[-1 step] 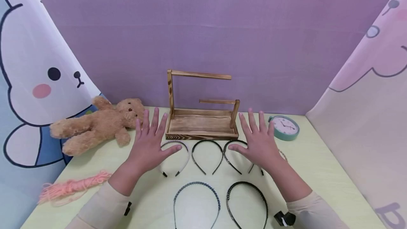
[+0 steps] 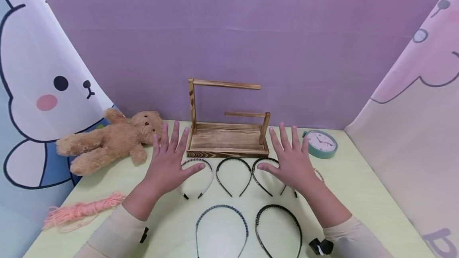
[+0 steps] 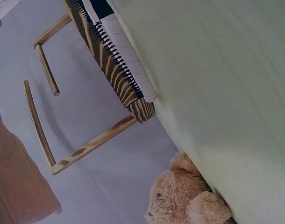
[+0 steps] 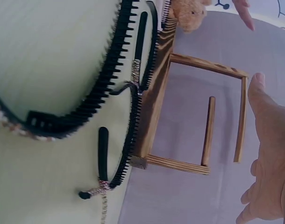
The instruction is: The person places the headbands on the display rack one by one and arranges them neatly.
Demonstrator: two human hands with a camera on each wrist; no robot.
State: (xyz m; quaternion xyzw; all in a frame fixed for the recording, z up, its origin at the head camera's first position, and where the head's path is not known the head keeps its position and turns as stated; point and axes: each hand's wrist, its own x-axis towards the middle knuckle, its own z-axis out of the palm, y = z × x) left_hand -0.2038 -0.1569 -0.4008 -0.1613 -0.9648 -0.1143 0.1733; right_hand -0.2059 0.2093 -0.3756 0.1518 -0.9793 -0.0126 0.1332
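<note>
Both hands hover over the table with fingers spread and palms down, holding nothing. My left hand [image 2: 166,170] partly covers a white headband [image 2: 212,180] in the head view. My right hand [image 2: 293,166] overlaps a black headband [image 2: 255,176] on the other side, hiding part of it. Between them lies another black headband [image 2: 234,158]. Nearer the front are a bluish headband [image 2: 221,206] and a black toothed headband [image 2: 277,206]. Behind the back row stands a wooden rack [image 2: 227,154], a shallow tray with two posts, each carrying a horizontal bar.
A brown teddy bear [image 2: 120,138] lies at the back left, with a bundle of pink yarn [image 2: 84,210] in front of it. On the right sits a round green clock [image 2: 322,144]. A thin gold chain [image 4: 104,210] shows beside the headbands. Purple cloth [image 2: 229,23] hangs behind the table.
</note>
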